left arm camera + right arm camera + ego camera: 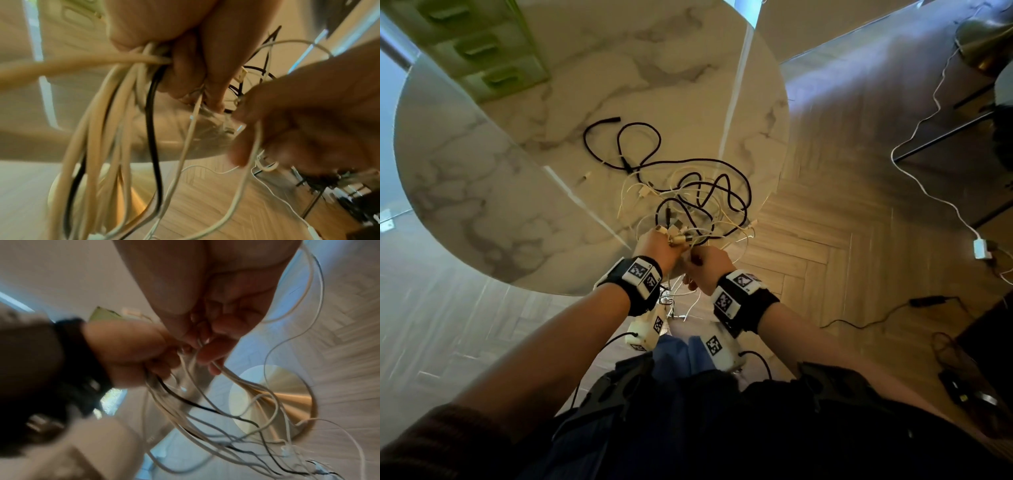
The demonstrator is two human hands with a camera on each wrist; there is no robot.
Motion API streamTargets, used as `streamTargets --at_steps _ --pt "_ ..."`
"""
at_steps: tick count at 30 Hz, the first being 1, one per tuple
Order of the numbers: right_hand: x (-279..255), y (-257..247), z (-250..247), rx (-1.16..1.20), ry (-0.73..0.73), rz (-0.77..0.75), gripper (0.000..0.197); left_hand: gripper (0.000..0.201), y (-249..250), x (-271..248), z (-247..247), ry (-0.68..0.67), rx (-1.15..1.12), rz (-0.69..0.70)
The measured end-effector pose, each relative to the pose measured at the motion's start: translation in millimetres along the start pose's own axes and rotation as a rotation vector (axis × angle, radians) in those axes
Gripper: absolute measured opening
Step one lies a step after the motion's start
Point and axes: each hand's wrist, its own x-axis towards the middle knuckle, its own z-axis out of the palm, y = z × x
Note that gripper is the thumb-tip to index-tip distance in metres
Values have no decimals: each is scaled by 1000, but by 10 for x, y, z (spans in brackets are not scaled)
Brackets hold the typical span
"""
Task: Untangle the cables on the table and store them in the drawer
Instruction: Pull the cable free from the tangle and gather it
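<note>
A tangle of black and white cables (pixel 688 192) lies on the round marble table (pixel 500 192) near its front edge, with strands trailing over the edge. My left hand (pixel 657 245) grips a bundle of white cables and one black cable (pixel 131 97) in its fist at the table edge. My right hand (pixel 705 263), just right of it, pinches a thin white cable (pixel 198 344) between curled fingers; that cable loops down past the fingers (pixel 252 146). The green drawer unit (pixel 472 48) stands at the table's far left, its drawers closed.
The table's brass foot (pixel 273 399) sits on the herringbone wood floor below my hands. On the floor at right run a white charger cable (pixel 941 202) and a black cable (pixel 876 318). A lamp base (pixel 983 37) stands far right.
</note>
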Motion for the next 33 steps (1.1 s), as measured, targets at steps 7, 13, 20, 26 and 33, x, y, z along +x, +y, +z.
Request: streamTargets --at_steps 7,13,20,26,33 --pt "-757 -240 -555 253 -270 -289 19 29 -104 273 -142 100 -182 -107" --pt "-1012 70 -766 189 -285 -326 21 47 -376 505 -391 274 -271 -181" --pt "-816 679 -810 -364 -186 -120 17 41 -304 340 -478 373 -269 -216" --pt "-410 361 -621 -573 -23 -77 78 33 -288 177 -355 321 -262 -83" --pt "26 -529 -224 -105 167 -275 30 30 -235 55 -356 297 -238 -51"
